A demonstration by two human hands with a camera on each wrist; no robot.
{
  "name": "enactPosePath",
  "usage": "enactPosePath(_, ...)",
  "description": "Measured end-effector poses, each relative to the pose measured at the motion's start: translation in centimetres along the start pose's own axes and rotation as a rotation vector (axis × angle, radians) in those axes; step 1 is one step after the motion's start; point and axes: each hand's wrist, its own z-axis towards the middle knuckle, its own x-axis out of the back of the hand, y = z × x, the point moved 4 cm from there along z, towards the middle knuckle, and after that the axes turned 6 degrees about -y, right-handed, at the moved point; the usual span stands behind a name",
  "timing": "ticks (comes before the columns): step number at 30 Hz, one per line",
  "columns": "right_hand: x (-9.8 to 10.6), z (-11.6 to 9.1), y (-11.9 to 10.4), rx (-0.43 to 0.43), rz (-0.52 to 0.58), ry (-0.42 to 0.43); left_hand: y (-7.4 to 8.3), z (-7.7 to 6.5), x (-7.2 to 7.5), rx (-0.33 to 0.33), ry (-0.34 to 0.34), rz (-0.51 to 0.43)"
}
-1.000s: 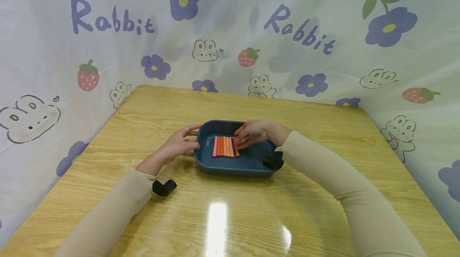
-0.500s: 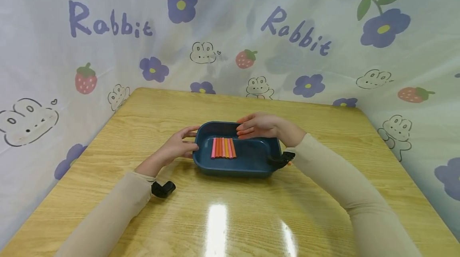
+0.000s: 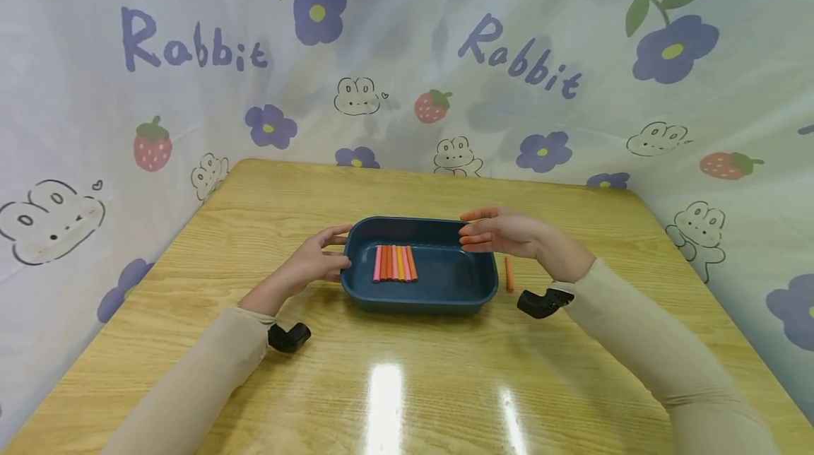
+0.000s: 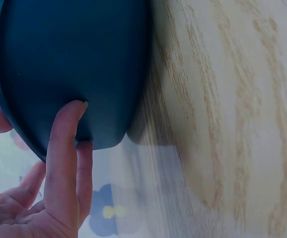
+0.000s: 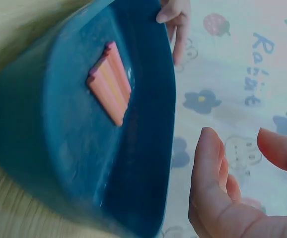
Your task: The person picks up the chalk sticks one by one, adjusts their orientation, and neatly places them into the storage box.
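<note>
A dark blue rectangular container point(image 3: 420, 306) stands on the table. Side by side in its left half lies a row of several short crayon-like sticks point(image 3: 394, 263), pink, orange and yellow. My left hand point(image 3: 310, 258) holds the container's left end, with the thumb lapping over the rim and fingers on the outer wall in the left wrist view. Above the far right corner, my right hand point(image 3: 509, 232) hovers with fingers loosely extended; the right wrist view shows nothing between thumb and fingers. One orange stick point(image 3: 509, 274) lies on the table just right of the container.
The wood-grain table point(image 3: 286, 398) reaches back to a white cloth point(image 3: 394, 10) printed with rabbits, flowers and strawberries. A black wrist camera point(image 3: 539, 303) hangs under the right sleeve near the loose orange stick, another camera point(image 3: 289, 337) under the left.
My right hand has left the row of sticks and moved up and right. The row's rightmost orange stick has closed up against the others. The left hand has stayed on the container.
</note>
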Motion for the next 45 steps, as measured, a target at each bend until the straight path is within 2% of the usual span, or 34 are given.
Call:
enactPosePath(6,2.3,-2.1,1.0,0.031,-0.028,0.086,-0.1,0.1,0.1,0.005,0.005,0.003)
enactPosePath(15,4.5,-3.7,3.3,0.039,-0.116,0.238,-0.1,0.1,0.1,0.002,0.004,0.005)
enactPosePath(28,7.1,-3.7,7.7,-0.010,-0.247,0.417,0.1,0.0,0.0,-0.001,-0.002,0.007)
enactPosePath(35,7.5,-3.2,9.1,-0.060,-0.302,0.450,0.1,0.0,0.0,-0.002,-0.001,0.006)
enactPosePath(45,7.4,-2.3,9.4,-0.076,-0.390,0.467,0.1,0.0,0.0,-0.005,-0.007,-0.002)
